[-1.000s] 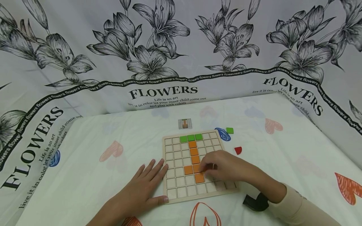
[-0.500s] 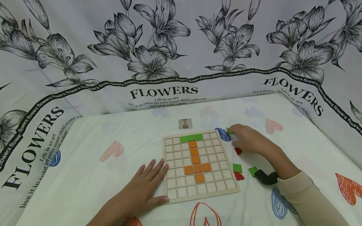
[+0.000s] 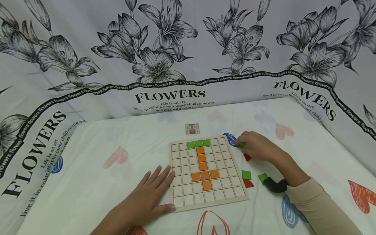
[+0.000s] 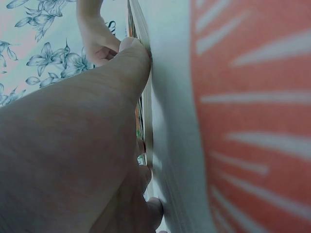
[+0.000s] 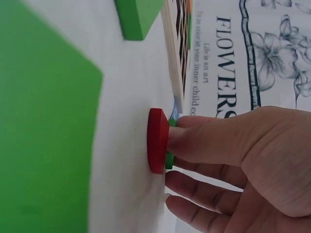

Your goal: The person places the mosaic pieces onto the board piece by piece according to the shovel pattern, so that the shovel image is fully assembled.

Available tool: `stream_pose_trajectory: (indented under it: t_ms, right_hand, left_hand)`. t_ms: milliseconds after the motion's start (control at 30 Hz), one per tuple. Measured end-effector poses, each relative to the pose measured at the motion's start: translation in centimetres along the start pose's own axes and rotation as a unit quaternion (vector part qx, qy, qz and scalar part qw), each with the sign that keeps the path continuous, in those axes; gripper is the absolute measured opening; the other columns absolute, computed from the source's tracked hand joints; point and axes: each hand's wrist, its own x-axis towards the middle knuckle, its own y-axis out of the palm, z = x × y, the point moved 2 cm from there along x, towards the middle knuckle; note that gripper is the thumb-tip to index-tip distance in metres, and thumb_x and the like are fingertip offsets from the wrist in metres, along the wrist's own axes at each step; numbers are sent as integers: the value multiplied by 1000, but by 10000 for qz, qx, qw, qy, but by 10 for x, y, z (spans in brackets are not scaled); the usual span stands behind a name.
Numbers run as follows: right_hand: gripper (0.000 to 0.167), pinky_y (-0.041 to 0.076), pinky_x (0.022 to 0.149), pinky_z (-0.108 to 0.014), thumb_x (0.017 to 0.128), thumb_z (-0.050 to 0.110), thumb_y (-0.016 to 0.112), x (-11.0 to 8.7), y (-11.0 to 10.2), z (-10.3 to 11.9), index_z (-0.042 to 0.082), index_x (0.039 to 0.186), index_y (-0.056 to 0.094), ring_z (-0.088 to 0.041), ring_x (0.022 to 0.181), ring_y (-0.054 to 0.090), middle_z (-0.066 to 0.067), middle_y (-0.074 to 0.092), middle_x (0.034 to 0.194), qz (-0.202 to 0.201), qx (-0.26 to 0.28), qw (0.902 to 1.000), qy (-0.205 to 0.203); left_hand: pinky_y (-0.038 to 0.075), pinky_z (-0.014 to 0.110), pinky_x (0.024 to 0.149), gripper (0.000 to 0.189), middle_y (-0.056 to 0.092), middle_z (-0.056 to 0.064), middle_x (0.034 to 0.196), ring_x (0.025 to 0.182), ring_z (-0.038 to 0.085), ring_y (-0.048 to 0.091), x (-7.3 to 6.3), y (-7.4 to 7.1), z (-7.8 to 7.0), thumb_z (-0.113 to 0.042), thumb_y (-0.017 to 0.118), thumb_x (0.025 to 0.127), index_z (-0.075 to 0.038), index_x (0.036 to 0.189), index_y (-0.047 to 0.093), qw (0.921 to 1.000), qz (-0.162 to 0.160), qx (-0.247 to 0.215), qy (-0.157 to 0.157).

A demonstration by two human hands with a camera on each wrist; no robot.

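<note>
A square wooden grid board (image 3: pixel 180 205) lies flat on the cloth. Green square tiles (image 3: pixel 198 143) form a short row in its top squares, and orange square tiles (image 3: pixel 203 166) make a column with a crossbar below. My left hand (image 3: pixel 154 189) rests with spread fingers along the board's left edge, thumb at the lower left corner. Off the upper right corner, my right hand (image 3: pixel 258 147) pinches a loose green square tile (image 3: pixel 241 145) between thumb and fingers. In the right wrist view, a red quarter-round piece (image 5: pixel 156 141) partly hides that tile beside the thumb.
Right of the board lie a green tile (image 3: pixel 246 175), a red piece (image 3: pixel 248 183) and another green tile (image 3: pixel 262 178) beside a black wrist strap (image 3: pixel 276 185). A small pattern card (image 3: pixel 192 128) lies behind the board. A flower-printed curtain (image 3: pixel 164 49) hangs behind the table.
My right hand has left the board, where an orange tile now fills the crossbar's right square. It went to the loose green tile and brought it slightly nearer. The left hand has stayed put.
</note>
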Motion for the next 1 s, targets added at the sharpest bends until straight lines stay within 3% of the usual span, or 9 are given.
stream_pose_trajectory:
  t_ms: [167, 600, 1000]
  right_hand:
    - [24, 53, 80, -42, 82, -8, 67, 0, 0, 3, 8, 98, 75, -20, 87, 59, -2, 66, 96, 18, 72, 9999, 153]
    - [22, 49, 72, -35, 82, -4, 68, -4, -6, 12, 8, 100, 71, -19, 83, 54, 0, 64, 95, 282, 327, 9990, 149]
    - [19, 54, 81, -38, 84, -2, 73, -7, -5, 38, 9, 100, 72, -17, 90, 59, 3, 66, 97, 215, 335, 9983, -428]
  left_hand:
    - [21, 63, 114, 87, 19, 9, 165, 150, 38, 15, 0, -1, -1, -68, 44, 97, -11, 160, 27, 10000, -13, 14, 6]
    - [20, 62, 114, 87, 17, 7, 166, 151, 36, 14, 0, 1, 0, -70, 43, 96, -13, 160, 26, 10000, 58, -39, -45]
    - [20, 63, 114, 88, 17, 8, 166, 150, 37, 14, 0, 1, 0, -70, 42, 96, -12, 160, 26, 10000, 70, -24, -57]
